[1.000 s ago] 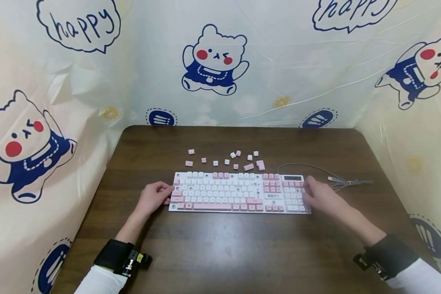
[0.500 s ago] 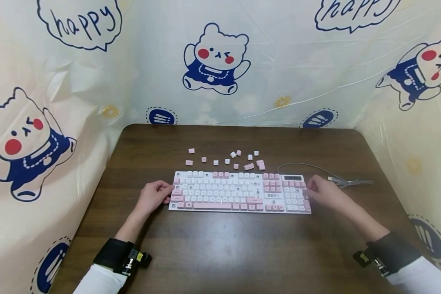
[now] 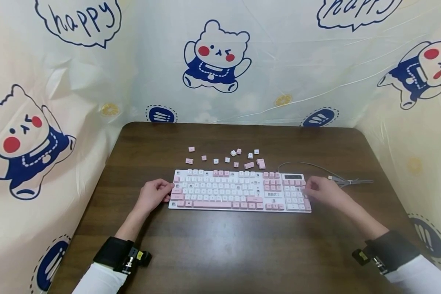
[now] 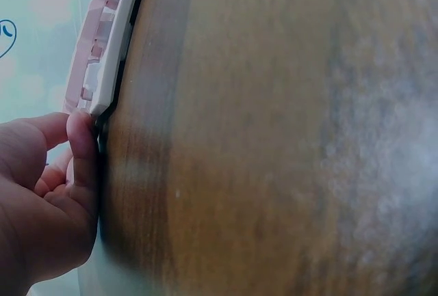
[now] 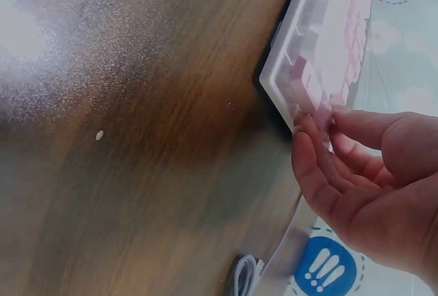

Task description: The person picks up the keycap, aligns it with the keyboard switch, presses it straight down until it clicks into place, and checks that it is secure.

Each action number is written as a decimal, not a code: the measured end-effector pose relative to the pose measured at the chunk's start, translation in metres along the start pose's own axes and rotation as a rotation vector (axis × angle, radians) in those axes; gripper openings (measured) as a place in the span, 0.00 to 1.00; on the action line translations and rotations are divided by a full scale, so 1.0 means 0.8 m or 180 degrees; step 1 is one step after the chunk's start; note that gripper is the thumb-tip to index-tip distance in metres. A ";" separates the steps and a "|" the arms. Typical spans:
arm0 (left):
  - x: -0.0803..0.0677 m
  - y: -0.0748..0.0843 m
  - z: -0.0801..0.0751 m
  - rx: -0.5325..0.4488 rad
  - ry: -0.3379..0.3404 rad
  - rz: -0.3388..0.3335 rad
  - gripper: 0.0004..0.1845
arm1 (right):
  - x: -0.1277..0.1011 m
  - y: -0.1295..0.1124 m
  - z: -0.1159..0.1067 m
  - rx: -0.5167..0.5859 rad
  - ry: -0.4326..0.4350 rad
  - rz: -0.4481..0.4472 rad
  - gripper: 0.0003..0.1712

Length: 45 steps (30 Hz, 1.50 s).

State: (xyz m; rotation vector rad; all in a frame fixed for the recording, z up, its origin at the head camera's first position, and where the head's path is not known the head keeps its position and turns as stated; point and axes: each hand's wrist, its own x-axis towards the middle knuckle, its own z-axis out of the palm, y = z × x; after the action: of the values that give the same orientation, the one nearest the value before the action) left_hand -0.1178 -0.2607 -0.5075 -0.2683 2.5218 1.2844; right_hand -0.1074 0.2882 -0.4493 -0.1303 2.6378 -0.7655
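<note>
With the keyboard (image 3: 239, 191) flat on the tabletop (image 3: 220, 245), the left hand (image 3: 153, 196) still steadies its left edge with curled fingers, while the right hand (image 3: 321, 191) has lifted slightly, apparently pinching a numpad keycap (image 5: 324, 113).

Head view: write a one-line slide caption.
Both hands, left hand and right hand, rest at the ends of a pink-and-white keyboard, loose keycaps scattered behind it on a wooden table.

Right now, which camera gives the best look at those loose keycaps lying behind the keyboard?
The head view: the loose keycaps lie scattered on the table beyond the keyboard. Both wrist views show only a keyboard edge, fingers and wood, with no loose keycaps.
</note>
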 end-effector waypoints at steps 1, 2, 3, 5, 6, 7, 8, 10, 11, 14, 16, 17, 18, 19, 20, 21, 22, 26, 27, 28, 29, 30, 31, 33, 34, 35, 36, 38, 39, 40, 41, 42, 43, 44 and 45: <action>0.000 0.000 0.000 0.0000 -0.0001 0.0000 0.19 | 0.000 0.000 0.000 0.0001 0.0008 0.0004 0.09; 0.000 0.000 0.000 -0.0006 0.0001 -0.0002 0.19 | 0.000 0.000 0.001 0.0003 0.0009 0.0006 0.09; 0.000 0.000 0.000 -0.0011 -0.0005 0.0013 0.19 | 0.000 0.000 0.001 0.0003 0.0010 0.0011 0.10; 0.000 -0.001 0.001 -0.0021 -0.0004 0.0009 0.19 | 0.000 -0.001 0.001 -0.0009 0.0011 0.0024 0.10; 0.000 -0.001 0.001 -0.0025 -0.0003 0.0012 0.19 | 0.000 -0.001 0.001 -0.0013 0.0004 0.0031 0.10; 0.000 -0.001 0.001 -0.0027 -0.0002 0.0013 0.19 | 0.001 0.000 0.001 -0.0025 -0.0002 0.0043 0.11; 0.000 -0.001 0.001 -0.0036 0.0000 0.0013 0.19 | 0.001 0.000 0.001 -0.0030 -0.0013 0.0055 0.11; 0.000 -0.001 0.001 -0.0041 0.0002 0.0023 0.18 | 0.002 0.000 0.000 -0.0047 -0.0033 0.0065 0.11; 0.000 -0.001 0.001 -0.0040 0.0001 0.0037 0.18 | 0.002 0.000 -0.001 -0.0050 -0.0046 0.0067 0.11; 0.000 -0.001 0.000 -0.0050 0.0012 0.0054 0.18 | 0.004 0.001 -0.003 -0.0029 -0.0079 0.0065 0.11; 0.000 -0.001 0.000 -0.0048 0.0011 0.0064 0.18 | 0.005 0.002 -0.003 0.0001 -0.0097 0.0043 0.10; 0.000 -0.001 0.000 -0.0051 0.0009 0.0063 0.19 | 0.006 0.002 -0.003 0.0029 -0.0109 0.0052 0.10; 0.000 -0.001 0.000 -0.0055 0.0007 0.0060 0.19 | 0.007 0.002 -0.004 0.0056 -0.0115 0.0070 0.11; 0.000 -0.001 0.000 -0.0056 0.0002 0.0061 0.19 | 0.008 0.003 -0.004 0.0082 -0.0124 0.0079 0.11; 0.000 -0.001 0.000 -0.0051 0.0001 0.0063 0.19 | 0.009 0.005 -0.004 0.0108 -0.0138 0.0095 0.11; 0.000 -0.001 0.000 -0.0050 0.0000 0.0062 0.19 | 0.011 0.006 -0.005 0.0129 -0.0161 0.0109 0.12; 0.000 -0.002 0.000 -0.0050 0.0003 0.0059 0.19 | 0.012 0.008 -0.005 0.0150 -0.0181 0.0140 0.12; 0.001 -0.003 0.000 -0.0033 0.0006 0.0070 0.19 | 0.019 0.017 -0.009 0.0219 -0.0306 0.0239 0.15; 0.001 -0.003 0.000 -0.0033 0.0006 0.0063 0.18 | 0.020 0.019 -0.011 0.0235 -0.0372 0.0271 0.17; 0.001 -0.003 0.000 -0.0031 0.0006 0.0058 0.18 | 0.021 0.021 -0.012 0.0281 -0.0434 0.0308 0.18; 0.001 -0.003 -0.001 -0.0027 0.0004 0.0058 0.18 | 0.022 0.022 -0.014 0.0335 -0.0498 0.0347 0.19; 0.001 -0.003 -0.001 -0.0019 -0.0004 0.0057 0.19 | 0.023 0.023 -0.015 0.0380 -0.0570 0.0392 0.20; 0.001 -0.003 -0.001 -0.0013 -0.0007 0.0051 0.18 | 0.025 0.024 -0.017 0.0426 -0.0637 0.0426 0.21; 0.002 -0.003 -0.001 -0.0007 -0.0008 0.0033 0.18 | 0.027 0.026 -0.020 0.0535 -0.0764 0.0491 0.24; 0.002 -0.002 -0.001 -0.0004 -0.0012 0.0033 0.19 | 0.028 0.027 -0.021 0.0573 -0.0812 0.0498 0.25; 0.002 -0.002 -0.001 -0.0001 -0.0018 0.0033 0.19 | 0.029 0.028 -0.022 0.0591 -0.0851 0.0515 0.26; 0.002 -0.003 -0.001 0.0002 -0.0026 0.0031 0.19 | 0.030 0.030 -0.023 0.0591 -0.0891 0.0512 0.27; 0.002 -0.003 -0.001 -0.0003 -0.0039 0.0023 0.19 | 0.031 0.032 -0.024 0.0621 -0.0963 0.0524 0.28; 0.002 -0.003 -0.001 -0.0004 -0.0047 0.0016 0.19 | 0.031 0.034 -0.024 0.0614 -0.0987 0.0528 0.28; 0.002 -0.002 -0.001 -0.0008 -0.0051 0.0006 0.19 | 0.032 0.035 -0.025 0.0606 -0.1020 0.0506 0.28; 0.002 -0.002 -0.001 -0.0008 -0.0054 -0.0002 0.19 | 0.033 0.036 -0.024 0.0631 -0.1035 0.0519 0.28; 0.002 -0.002 -0.001 -0.0005 -0.0057 -0.0006 0.18 | 0.033 0.037 -0.024 0.0635 -0.1052 0.0515 0.28; 0.001 -0.002 -0.001 -0.0002 -0.0069 0.0004 0.18 | 0.033 0.038 -0.024 0.0641 -0.1061 0.0525 0.27; 0.002 -0.002 -0.001 -0.0003 -0.0070 -0.0003 0.18 | 0.033 0.039 -0.024 0.0624 -0.1070 0.0506 0.27; 0.002 -0.002 -0.001 -0.0003 -0.0072 -0.0008 0.18 | 0.034 0.039 -0.024 0.0613 -0.1073 0.0501 0.26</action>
State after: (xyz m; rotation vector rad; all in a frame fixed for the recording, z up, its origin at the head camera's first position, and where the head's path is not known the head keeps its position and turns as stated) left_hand -0.1189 -0.2622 -0.5087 -0.2555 2.5014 1.2805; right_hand -0.1390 0.3190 -0.4603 0.0026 2.2162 -0.8555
